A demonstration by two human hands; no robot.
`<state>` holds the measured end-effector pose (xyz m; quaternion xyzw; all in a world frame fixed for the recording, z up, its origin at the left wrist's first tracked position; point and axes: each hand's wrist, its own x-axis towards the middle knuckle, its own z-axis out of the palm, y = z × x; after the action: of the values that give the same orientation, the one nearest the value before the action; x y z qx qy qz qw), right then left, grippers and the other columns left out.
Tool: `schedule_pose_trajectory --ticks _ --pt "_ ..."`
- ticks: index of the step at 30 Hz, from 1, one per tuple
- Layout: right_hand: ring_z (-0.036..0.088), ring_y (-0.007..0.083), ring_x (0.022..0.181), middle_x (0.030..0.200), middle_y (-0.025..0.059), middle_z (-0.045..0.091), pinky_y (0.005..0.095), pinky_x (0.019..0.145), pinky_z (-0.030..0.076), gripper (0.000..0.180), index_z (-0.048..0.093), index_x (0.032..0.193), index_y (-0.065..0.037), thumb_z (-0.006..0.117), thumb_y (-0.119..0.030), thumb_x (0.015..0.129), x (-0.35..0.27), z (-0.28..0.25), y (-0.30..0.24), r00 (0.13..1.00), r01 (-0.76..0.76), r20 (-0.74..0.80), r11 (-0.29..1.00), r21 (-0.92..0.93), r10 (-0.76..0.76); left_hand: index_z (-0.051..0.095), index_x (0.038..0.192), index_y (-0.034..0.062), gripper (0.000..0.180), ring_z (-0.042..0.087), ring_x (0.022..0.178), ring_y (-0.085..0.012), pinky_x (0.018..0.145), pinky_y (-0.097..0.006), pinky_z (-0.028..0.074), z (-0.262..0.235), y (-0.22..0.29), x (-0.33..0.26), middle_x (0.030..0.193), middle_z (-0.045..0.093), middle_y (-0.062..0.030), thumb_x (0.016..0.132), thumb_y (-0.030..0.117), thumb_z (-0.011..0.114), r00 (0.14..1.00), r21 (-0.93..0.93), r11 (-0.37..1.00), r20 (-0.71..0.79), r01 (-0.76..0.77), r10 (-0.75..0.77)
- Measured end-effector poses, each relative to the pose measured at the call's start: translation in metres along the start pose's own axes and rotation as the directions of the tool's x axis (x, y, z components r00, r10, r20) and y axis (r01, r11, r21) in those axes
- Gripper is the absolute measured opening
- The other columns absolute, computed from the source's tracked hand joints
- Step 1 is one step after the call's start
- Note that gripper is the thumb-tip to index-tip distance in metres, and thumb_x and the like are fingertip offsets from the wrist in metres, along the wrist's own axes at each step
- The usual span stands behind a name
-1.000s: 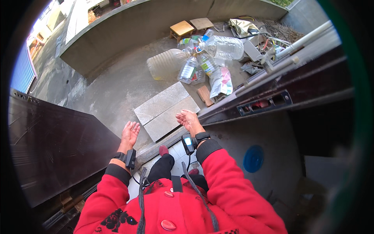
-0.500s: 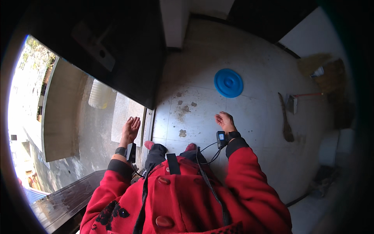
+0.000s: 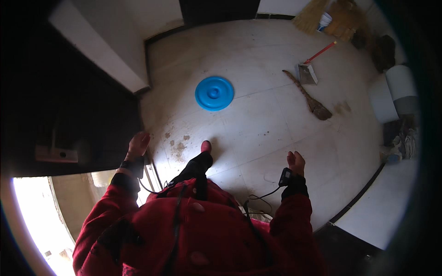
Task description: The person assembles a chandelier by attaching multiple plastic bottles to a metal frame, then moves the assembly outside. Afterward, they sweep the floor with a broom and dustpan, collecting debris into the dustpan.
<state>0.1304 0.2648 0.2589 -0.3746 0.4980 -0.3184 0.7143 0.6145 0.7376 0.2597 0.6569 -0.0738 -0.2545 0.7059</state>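
My left hand (image 3: pixel 137 145) is empty with fingers loosely extended, at the edge of the dark door (image 3: pixel 69 110), contact not discernible; my right hand (image 3: pixel 296 162) hangs empty, loosely curled, over the tiled floor (image 3: pixel 258 119), well apart from the blue lid (image 3: pixel 214 93) lying flat ahead of my shoe (image 3: pixel 206 146). The door's face is lost in shadow, and the broom (image 3: pixel 307 95) and dustpan (image 3: pixel 307 71) are small and bent near the rim. Compared with half a second ago, the view has turned further indoors: the lid sits nearer centre, and my right hand has dropped lower and farther right.

Home entryway: tiled floor (image 3: pixel 276 115), brooms (image 3: pixel 308 94)
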Motion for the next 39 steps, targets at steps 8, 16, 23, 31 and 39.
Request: schedule_pose_trajectory --ticks 8,16,23,31,39 --pt "0.055 0.0187 0.086 0.091 0.0099 0.056 0.0304 0.078 0.044 0.03 0.046 0.104 -0.001 0.051 -0.019 0.081 0.135 -0.015 -0.095 0.983 -0.03 -0.171 0.976 0.217 0.068 0.053 0.084 0.0034 0.007 0.054 0.085 -0.0236 0.076 -0.032 0.046 0.121 -0.024 0.173 0.087 0.057 -0.0107 0.079 0.008 0.052 0.973 -0.417 0.881 0.037 0.222 -0.227" --pt "0.056 0.0176 0.077 0.083 0.0071 0.055 0.0322 0.072 0.044 0.024 0.048 0.099 -0.004 0.051 -0.017 0.079 0.161 -0.128 -0.133 0.806 0.058 -0.579 0.958 0.281 0.121 0.048 0.094 -0.0009 0.019 0.054 0.09 -0.0219 0.076 -0.032 0.048 0.327 0.005 0.342 0.093 0.054 -0.014 0.077 0.002 0.056 0.967 0.053 0.996 0.242 0.071 -0.082" --pt "0.058 0.018 0.065 0.074 0.0078 0.057 0.0311 0.06 0.047 0.02 0.049 0.096 -0.003 0.049 -0.013 0.079 0.246 -0.21 -0.166 0.572 0.124 -0.786 0.923 0.365 0.234 0.05 0.091 -0.003 0.018 0.057 0.083 -0.0227 0.074 -0.03 0.048 0.574 0.043 0.469 0.092 0.057 -0.0149 0.08 0.01 0.054 0.893 0.07 0.996 0.443 0.049 -0.075" --pt "0.058 0.0192 0.072 0.081 0.009 0.056 0.0317 0.065 0.047 0.028 0.047 0.104 -0.002 0.05 -0.015 0.079 0.416 -0.207 -0.265 0.671 0.163 -0.719 0.909 0.384 0.183 0.051 0.089 -0.0019 0.013 0.058 0.079 -0.0202 0.069 -0.029 0.051 0.796 0.091 0.532 0.086 0.059 -0.0127 0.08 0.007 0.053 0.808 -0.105 0.843 0.369 0.527 -0.459" --pt "0.058 0.0187 0.072 0.081 0.0087 0.057 0.03 0.064 0.046 0.023 0.047 0.101 -0.003 0.047 -0.015 0.081 0.514 -0.178 -0.305 0.558 0.126 -0.803 0.936 0.33 0.208 0.05 0.089 -0.0015 0.013 0.058 0.074 -0.0184 0.066 -0.026 0.051 0.932 0.086 0.672 0.086 0.057 -0.0111 0.081 0.008 0.052 0.708 0.057 0.813 0.459 0.58 -0.537"
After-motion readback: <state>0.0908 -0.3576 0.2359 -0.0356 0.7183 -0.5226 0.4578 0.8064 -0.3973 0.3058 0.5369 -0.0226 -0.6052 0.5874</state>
